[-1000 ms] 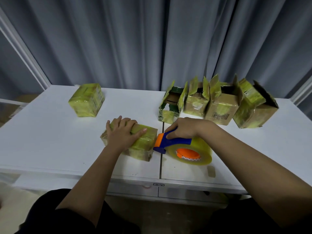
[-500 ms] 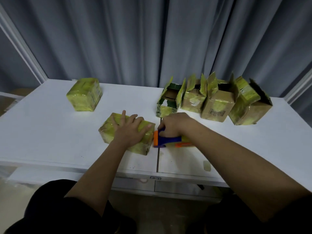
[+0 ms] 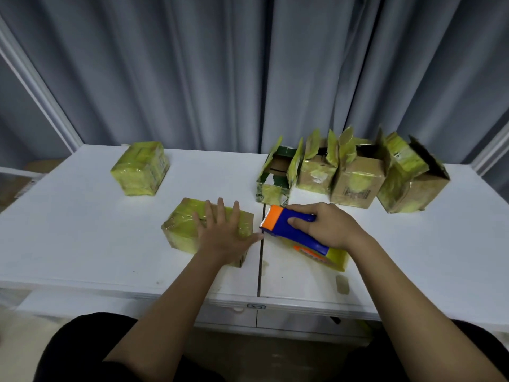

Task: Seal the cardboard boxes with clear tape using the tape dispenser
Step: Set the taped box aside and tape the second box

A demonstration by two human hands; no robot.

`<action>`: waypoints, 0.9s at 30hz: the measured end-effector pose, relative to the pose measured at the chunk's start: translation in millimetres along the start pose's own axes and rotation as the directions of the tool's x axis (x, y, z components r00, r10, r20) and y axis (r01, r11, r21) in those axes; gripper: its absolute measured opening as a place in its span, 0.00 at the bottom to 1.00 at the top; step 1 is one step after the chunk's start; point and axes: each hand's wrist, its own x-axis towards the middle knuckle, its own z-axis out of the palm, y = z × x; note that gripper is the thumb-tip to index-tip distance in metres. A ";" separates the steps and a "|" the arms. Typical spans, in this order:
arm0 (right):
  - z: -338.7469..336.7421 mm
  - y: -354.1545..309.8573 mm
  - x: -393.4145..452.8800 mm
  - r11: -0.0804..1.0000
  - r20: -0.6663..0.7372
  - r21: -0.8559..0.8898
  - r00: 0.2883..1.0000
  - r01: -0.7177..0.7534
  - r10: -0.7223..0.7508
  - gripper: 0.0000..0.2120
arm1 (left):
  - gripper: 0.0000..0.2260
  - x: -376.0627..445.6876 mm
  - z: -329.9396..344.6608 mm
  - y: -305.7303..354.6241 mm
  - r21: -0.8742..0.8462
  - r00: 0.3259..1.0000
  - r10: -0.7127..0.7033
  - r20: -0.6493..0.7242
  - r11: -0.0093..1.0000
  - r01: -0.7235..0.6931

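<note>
Landmark: the near box (image 3: 190, 232), lying closed on the bench (image 3: 82, 244), was taken as the reference for every place below.

Left hand: the left hand (image 3: 224, 232) was laid flat on top of the near box with fingers straight and spread, its grip open, pressing and curled round nothing; half a second before, the same hand had been set on the same box.

Right hand: the right hand (image 3: 327, 227) was closed round the blue handle of the tape dispenser (image 3: 296, 232).

Change: the tape dispenser, pressed against the right end of the near box half a second before, was drawn off to the right and was seen just beside that end, its orange nose turned towards it.

Meaning: the strip was judged to have been laid and cut, so that the near box was probably sealed; the cut itself could not be made out.

Remaining: four open boxes (image 3: 355, 183) were left with flaps up, behind and to the right of the near box.

Done: a sealed box (image 3: 140, 169) was set well apart, behind and to the left.
</note>
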 end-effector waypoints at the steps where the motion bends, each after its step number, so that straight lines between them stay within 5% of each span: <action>1: -0.5 0.2 -0.9 1.000 -0.013 0.005 1.000 0.006 -0.006 0.20 | 0.40 0.9 -0.6 -0.8 0.021 1.000 0.004 0.012 1.000 -0.005; 6: -11.8 7.2 -12.3 0.979 -0.082 0.200 0.997 0.026 -0.010 0.20 | 0.36 5.1 -10.5 -12.3 0.003 0.971 0.211 0.111 0.977 -0.212; 11: -33.6 19.3 -30.7 0.920 -0.187 0.376 0.982 0.108 -0.039 0.15 | 0.31 9.2 -21.1 -14.7 -0.113 0.751 0.654 0.092 0.756 -0.645; 16: -41.5 15.9 -43.6 0.828 -0.234 0.529 0.970 0.185 -0.068 0.12 | 0.28 14.8 -31.7 -17.3 -0.098 0.631 0.766 0.123 0.642 -0.761; 19: -37.2 7.9 -43.8 0.821 -0.204 0.534 0.973 0.200 -0.105 0.11 | 0.34 7.0 -28.6 -25.9 -0.213 0.721 0.684 0.111 0.725 -0.655; 21: -32.6 1.1 -42.7 0.828 -0.176 0.522 0.976 0.203 -0.129 0.10 | 0.34 -3.2 -30.6 -26.0 -0.539 0.841 0.542 0.011 0.711 -0.451; 24: -27.7 -9.6 -43.2 0.831 -0.182 0.505 0.970 0.231 -0.159 0.10 | 0.15 -22.7 -47.8 -13.6 -0.929 0.982 0.148 -0.118 0.332 -0.162; 27: -25.5 -20.0 -44.1 0.836 -0.179 0.491 0.968 0.245 -0.178 0.10 | 0.10 -34.5 -61.7 -3.8 -0.994 0.998 0.057 -0.003 0.105 -0.009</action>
